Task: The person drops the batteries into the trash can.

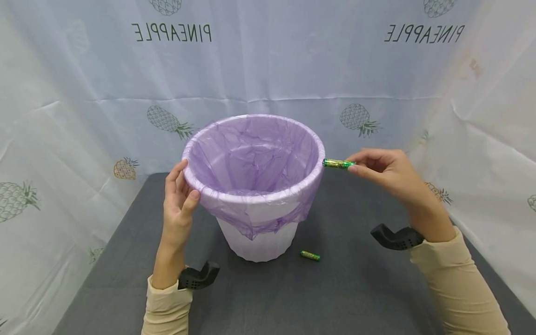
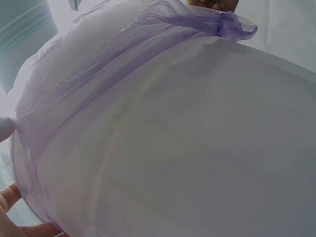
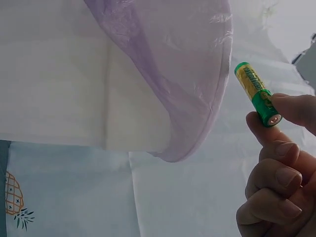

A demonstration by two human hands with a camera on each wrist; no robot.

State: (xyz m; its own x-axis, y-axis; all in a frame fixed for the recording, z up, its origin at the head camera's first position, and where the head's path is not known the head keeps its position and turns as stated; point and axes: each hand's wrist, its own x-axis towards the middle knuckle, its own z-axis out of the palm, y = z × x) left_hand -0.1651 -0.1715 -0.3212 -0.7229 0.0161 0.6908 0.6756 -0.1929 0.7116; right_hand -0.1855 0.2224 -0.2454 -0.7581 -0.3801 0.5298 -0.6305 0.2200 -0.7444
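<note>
A white trash bin (image 1: pixel 265 242) stands upright, lined with a thin purple plastic bag (image 1: pixel 255 167) folded over its rim. My left hand (image 1: pixel 177 209) holds the bin at the left of its rim, bent fingers and thumb set along the outer curve. Between thumb and fingers, my right hand (image 1: pixel 389 177) pinches one end of a green and gold battery (image 1: pixel 338 164). That battery points left toward the bin, just outside the right rim in the head view. A second green and gold battery (image 1: pixel 310 255) lies on the table, right of the bin's base.
The dark grey table (image 1: pixel 343 298) carries the bin and the loose battery. White curtains (image 1: pixel 293 60) with pineapple prints hang behind and at both sides. Each wrist wears a black mount, one on the left (image 1: pixel 198 277) and one on the right (image 1: pixel 395 237).
</note>
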